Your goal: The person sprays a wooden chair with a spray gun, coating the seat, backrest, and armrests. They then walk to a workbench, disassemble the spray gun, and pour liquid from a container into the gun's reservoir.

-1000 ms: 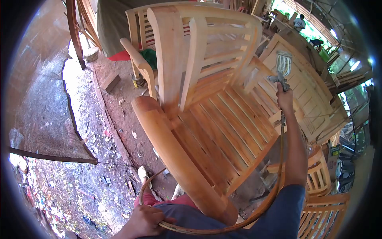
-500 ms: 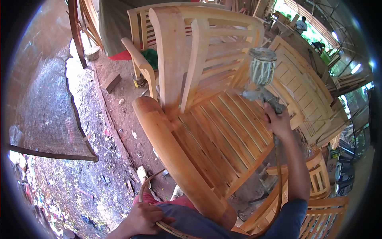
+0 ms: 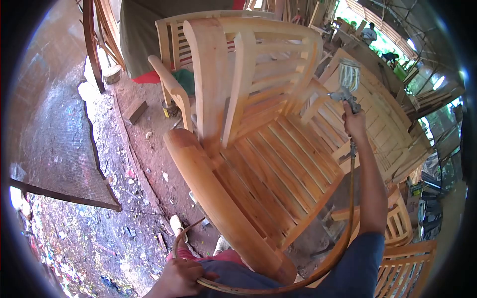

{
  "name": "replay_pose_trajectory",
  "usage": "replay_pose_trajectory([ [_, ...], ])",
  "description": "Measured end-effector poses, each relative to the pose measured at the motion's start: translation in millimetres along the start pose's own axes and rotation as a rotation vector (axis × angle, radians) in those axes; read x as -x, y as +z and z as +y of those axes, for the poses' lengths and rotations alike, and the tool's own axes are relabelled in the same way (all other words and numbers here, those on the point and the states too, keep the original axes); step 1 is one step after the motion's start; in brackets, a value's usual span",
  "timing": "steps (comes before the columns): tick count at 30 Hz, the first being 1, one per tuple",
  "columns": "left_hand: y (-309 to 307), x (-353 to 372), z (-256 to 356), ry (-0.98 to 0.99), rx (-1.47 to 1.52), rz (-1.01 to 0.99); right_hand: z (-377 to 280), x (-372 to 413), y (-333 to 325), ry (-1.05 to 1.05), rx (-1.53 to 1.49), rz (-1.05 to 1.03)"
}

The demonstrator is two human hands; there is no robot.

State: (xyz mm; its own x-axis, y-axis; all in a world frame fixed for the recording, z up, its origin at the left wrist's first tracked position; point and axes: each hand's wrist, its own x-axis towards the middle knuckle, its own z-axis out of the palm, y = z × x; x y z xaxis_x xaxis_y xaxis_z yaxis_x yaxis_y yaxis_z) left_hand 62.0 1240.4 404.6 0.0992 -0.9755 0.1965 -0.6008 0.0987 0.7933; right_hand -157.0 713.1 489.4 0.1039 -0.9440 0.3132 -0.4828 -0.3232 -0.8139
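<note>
We list one slatted wooden chair at the dial's centre, a second wooden chair standing behind it at eleven o'clock. Next we enter one hose, curled in the fingers of the left hand at seven o'clock and running to the spray gun. That gun, cup uppermost, we record at two o'clock, the right hand's fingers closed around its handle.

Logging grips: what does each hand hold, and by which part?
The right hand holds a spray gun by its handle; the left hand, a hose, partway along.
</note>
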Motion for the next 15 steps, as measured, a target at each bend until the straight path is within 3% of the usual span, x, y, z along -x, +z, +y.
replay_pose_trajectory([
  [6, 1.8, 2.4, -0.4, -0.011, -0.013, 0.059, 29.4, -50.0, -6.1, -0.199, 0.123, 0.230],
  [12, -0.1, 1.5, -1.0, 0.017, 0.004, 0.037, -34.1, 24.8, -5.4, 0.051, -0.024, -0.045],
  [15, -2.3, 1.0, -4.3, 0.033, 0.017, -0.006, -45.5, 57.4, -2.8, -0.027, -0.042, -0.187],
])
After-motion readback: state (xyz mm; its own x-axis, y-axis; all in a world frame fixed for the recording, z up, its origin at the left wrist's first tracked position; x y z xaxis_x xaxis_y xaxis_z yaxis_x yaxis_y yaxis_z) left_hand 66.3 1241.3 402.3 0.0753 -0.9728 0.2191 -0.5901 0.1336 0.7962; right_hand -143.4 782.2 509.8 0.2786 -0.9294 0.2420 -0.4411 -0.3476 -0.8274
